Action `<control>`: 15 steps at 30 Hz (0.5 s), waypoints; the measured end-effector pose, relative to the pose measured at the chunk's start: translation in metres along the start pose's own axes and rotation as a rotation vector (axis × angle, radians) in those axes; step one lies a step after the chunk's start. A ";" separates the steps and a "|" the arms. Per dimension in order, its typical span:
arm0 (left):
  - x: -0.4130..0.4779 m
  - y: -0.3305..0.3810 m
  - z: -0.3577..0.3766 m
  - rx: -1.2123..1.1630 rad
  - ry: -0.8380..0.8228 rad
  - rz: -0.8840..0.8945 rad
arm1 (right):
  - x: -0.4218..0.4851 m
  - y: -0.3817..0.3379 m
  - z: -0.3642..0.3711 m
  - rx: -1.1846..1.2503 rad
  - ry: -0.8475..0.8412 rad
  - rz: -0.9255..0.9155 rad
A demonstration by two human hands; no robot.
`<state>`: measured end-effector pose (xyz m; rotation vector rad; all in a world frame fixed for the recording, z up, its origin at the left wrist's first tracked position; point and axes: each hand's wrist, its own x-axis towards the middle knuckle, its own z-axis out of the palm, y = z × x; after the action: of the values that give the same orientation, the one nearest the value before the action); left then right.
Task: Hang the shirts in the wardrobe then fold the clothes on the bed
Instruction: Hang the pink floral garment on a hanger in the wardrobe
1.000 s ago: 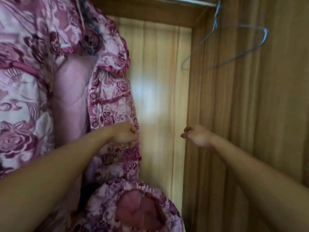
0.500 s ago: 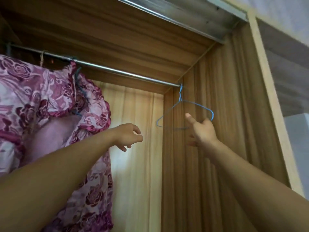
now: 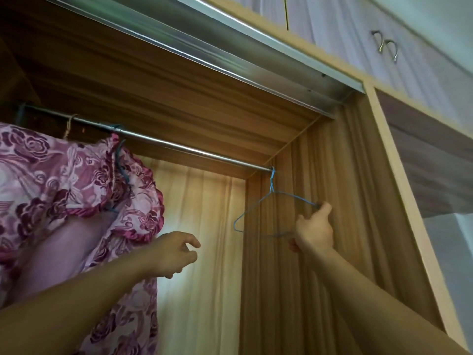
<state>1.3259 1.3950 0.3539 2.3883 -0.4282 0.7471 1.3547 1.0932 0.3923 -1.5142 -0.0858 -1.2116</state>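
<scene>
Home bedroom: built-in wardrobe (image 3: 320,155), clothes rail (image 3: 179,147).

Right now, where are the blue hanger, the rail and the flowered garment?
blue hanger (image 3: 271,185): head view, its twisted neck.
rail (image 3: 194,149): head view, bare middle stretch.
flowered garment (image 3: 51,180): head view, its shoulder.

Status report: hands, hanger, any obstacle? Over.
Right hand grips blue wire hanger, hooked on rail. Left hand free, fingers loosely curled. Floral garment hangs left, clear of hanger.

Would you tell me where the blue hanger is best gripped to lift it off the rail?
Grip the hanger at its right shoulder bend, from below and in front, as the right hand does: its hook sits over the rail by the side wall, so it must lift upward.
</scene>
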 end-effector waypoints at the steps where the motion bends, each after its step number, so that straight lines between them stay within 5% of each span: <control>1: -0.001 -0.001 0.000 0.006 0.000 0.002 | 0.000 0.002 0.002 0.006 -0.001 0.002; 11: -0.010 -0.008 0.010 0.065 -0.023 0.010 | -0.003 0.013 0.023 0.440 0.025 0.202; 15: -0.012 -0.013 0.011 0.090 0.001 0.023 | -0.001 0.020 0.024 0.332 -0.061 0.212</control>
<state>1.3268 1.3996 0.3339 2.4706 -0.4310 0.7938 1.3813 1.1047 0.3819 -1.2348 -0.1551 -0.9306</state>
